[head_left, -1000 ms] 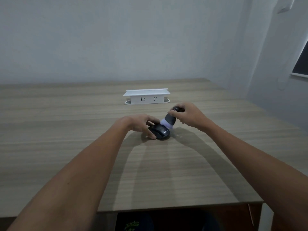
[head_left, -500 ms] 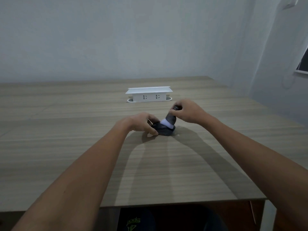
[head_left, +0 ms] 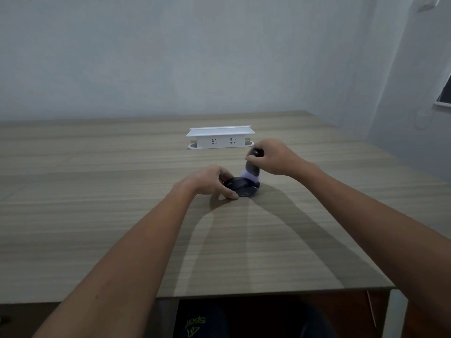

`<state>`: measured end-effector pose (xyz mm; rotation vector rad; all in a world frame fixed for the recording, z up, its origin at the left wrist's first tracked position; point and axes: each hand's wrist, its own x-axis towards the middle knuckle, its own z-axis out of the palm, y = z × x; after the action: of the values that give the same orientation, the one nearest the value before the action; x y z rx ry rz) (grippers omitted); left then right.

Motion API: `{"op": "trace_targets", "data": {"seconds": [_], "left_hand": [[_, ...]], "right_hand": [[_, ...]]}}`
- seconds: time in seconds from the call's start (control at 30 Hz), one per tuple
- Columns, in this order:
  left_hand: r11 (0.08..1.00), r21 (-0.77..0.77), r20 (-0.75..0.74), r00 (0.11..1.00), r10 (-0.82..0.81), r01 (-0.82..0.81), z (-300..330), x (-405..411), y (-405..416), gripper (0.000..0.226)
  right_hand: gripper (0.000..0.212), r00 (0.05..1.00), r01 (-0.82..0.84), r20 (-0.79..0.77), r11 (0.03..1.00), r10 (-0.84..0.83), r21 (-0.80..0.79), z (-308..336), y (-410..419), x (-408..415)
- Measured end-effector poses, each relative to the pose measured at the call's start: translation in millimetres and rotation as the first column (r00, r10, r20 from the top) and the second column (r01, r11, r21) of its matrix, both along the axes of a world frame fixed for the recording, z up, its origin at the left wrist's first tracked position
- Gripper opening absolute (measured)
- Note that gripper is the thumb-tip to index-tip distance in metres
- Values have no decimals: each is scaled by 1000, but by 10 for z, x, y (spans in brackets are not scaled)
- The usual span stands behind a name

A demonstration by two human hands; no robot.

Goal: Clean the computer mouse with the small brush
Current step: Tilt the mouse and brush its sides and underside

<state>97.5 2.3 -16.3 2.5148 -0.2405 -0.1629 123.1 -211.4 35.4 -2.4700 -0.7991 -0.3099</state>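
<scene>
A black computer mouse [head_left: 244, 189] lies on the wooden table [head_left: 97, 215] a little past its middle. My left hand [head_left: 210, 181] grips the mouse's left side, thumb at the near edge. My right hand [head_left: 273, 157] holds a small brush [head_left: 252, 167] by its dark handle, tilted, with the pale bristles pressed on the far right top of the mouse. The left part of the mouse is hidden under my fingers.
A white power-socket box [head_left: 219, 137] stands raised from the table just behind the hands. The table's near edge [head_left: 268, 292] runs across the bottom, with its right corner at the lower right. A wall rises behind the table.
The brush has shifted from the near right side of the mouse toward its far top, and my right hand has risen slightly. My left hand keeps its hold on the mouse.
</scene>
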Motion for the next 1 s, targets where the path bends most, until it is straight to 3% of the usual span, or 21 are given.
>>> {"op": "trace_targets", "data": {"seconds": [0.13,0.27,0.4,0.57,0.73,0.87,1.0], "left_hand": [[1000,17,24,1000,3,-4,20,-15,-11,51],[1000,14,-6,1000,9,-9,61,-27,-51,54],[999,26,3,1000,27,-27,61,-23,-43,53],[999,-9,-15,999,31,-31,37,-26,-41,57],[999,-7,-14,999,40,-40,26,-15,-29,62],[999,-23,-13,999,39,-40,24,-29,-47,59],[999,-13,-16,999,51,-51,27,-25,-37,61]], "right_hand": [[20,981,-11,-190,997,24,74,-73,6,-6],[21,995,91,-46,996,-90,20,-12,-33,48],[18,974,-6,-222,984,46,178,-48,-6,1],[24,979,169,-125,983,-158,76,-110,-114,112],[17,964,32,-263,966,38,257,-99,-132,9],[22,982,124,-146,992,-118,31,-125,-247,75],[22,962,87,-272,955,-7,284,-104,-210,34]]}}
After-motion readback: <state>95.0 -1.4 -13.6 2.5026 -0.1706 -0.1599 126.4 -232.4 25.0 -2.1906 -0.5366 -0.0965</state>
